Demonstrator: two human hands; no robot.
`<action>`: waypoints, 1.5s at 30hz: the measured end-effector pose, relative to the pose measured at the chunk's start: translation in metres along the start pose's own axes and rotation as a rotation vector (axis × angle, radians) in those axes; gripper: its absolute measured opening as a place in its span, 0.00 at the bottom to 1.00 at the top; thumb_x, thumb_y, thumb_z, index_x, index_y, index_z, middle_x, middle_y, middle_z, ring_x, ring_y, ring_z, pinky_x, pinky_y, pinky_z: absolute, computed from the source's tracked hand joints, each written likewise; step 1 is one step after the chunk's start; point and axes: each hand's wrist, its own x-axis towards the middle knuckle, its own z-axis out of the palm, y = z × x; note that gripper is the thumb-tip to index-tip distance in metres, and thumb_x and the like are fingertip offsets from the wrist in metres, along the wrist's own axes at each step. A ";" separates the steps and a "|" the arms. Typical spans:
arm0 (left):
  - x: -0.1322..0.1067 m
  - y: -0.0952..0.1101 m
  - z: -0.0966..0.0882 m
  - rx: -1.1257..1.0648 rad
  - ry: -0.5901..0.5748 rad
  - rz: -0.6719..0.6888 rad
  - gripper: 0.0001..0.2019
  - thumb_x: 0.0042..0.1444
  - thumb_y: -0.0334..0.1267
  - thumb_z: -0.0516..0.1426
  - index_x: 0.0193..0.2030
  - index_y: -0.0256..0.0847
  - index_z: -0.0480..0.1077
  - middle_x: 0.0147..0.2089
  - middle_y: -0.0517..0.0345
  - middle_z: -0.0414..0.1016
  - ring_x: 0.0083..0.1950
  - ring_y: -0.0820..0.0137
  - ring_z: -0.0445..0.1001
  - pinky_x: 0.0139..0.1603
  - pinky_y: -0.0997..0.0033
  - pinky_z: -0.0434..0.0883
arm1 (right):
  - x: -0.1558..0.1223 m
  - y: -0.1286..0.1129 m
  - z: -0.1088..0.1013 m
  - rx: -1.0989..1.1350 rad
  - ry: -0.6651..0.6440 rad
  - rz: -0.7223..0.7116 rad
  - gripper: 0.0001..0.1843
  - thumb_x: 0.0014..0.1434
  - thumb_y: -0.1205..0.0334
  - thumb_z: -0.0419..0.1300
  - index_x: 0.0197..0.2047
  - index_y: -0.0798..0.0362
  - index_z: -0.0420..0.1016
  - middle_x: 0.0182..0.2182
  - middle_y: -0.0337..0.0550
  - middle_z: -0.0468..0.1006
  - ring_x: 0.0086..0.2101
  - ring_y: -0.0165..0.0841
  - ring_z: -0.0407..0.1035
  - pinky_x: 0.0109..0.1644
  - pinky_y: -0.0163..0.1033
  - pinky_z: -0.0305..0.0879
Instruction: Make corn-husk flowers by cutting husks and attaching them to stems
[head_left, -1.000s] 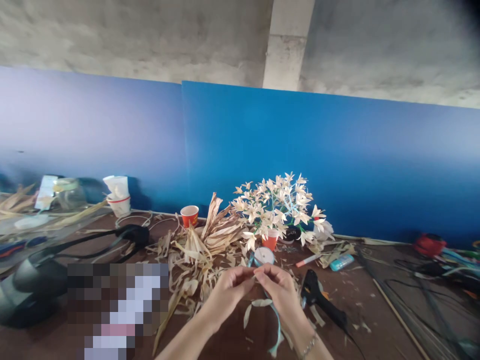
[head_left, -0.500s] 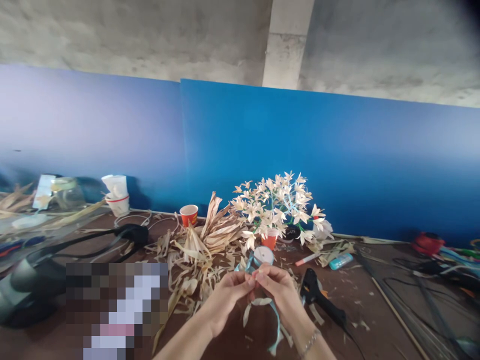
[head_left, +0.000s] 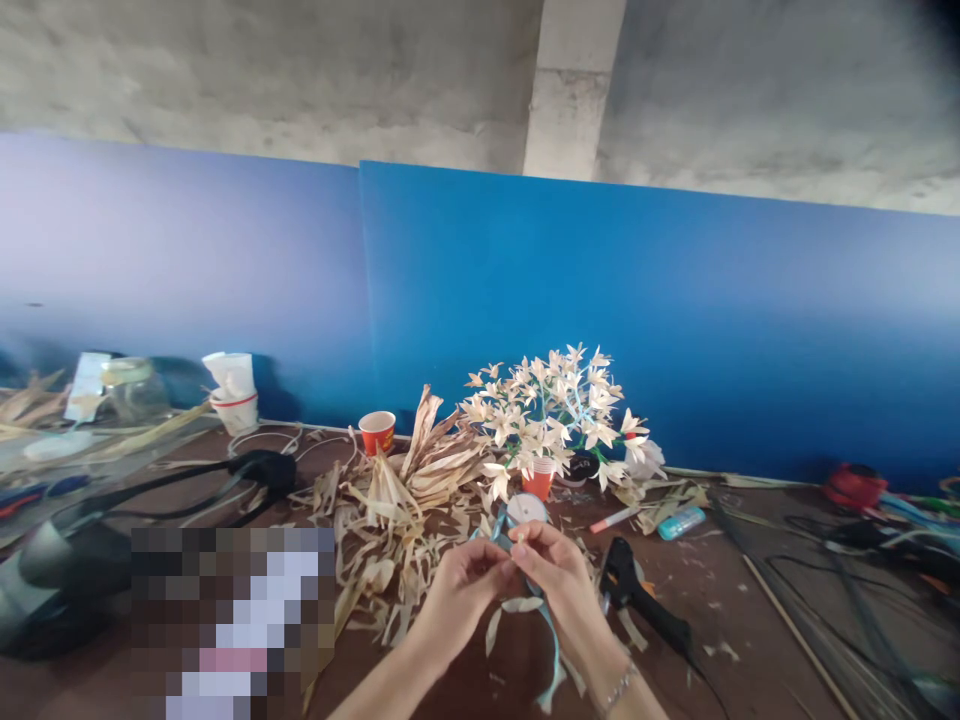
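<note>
**Close work near the roll**

My left hand and right hand meet near centre, fingers curled toward thumbs; whether they grip anything I can't tell. A blue strip shows on the near side, beside my right hand. Far beyond, flowers stand in a cup; a glue gun lies right.

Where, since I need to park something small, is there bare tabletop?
Barest patch, with some scraps: right of the black glue gun and its cable, left of the thin strip, nearer than the turquoise packet. A smaller one: between the left forearm and blue ribbon. Crowded: husk pile beyond the left hand; around the red flower cup.
</note>
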 end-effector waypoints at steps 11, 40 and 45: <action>-0.001 -0.003 0.001 0.151 0.021 0.040 0.09 0.46 0.41 0.60 0.26 0.35 0.70 0.24 0.59 0.69 0.29 0.72 0.66 0.31 0.75 0.63 | 0.000 0.004 0.002 -0.082 0.029 -0.060 0.17 0.43 0.57 0.66 0.18 0.55 0.60 0.17 0.31 0.58 0.21 0.24 0.51 0.25 0.30 0.51; -0.006 0.014 -0.004 -0.078 -0.020 -0.177 0.09 0.43 0.40 0.61 0.22 0.37 0.68 0.20 0.61 0.70 0.26 0.74 0.64 0.35 0.74 0.59 | 0.004 -0.009 -0.026 -0.963 0.326 -0.673 0.11 0.59 0.62 0.49 0.28 0.53 0.68 0.26 0.43 0.68 0.28 0.33 0.62 0.33 0.38 0.57; -0.004 0.015 -0.004 -0.088 -0.011 -0.149 0.11 0.44 0.41 0.61 0.22 0.36 0.67 0.20 0.61 0.69 0.26 0.75 0.64 0.33 0.75 0.59 | 0.006 -0.007 -0.024 -0.660 0.135 -0.283 0.16 0.55 0.54 0.55 0.21 0.55 0.67 0.17 0.36 0.63 0.20 0.27 0.56 0.25 0.33 0.53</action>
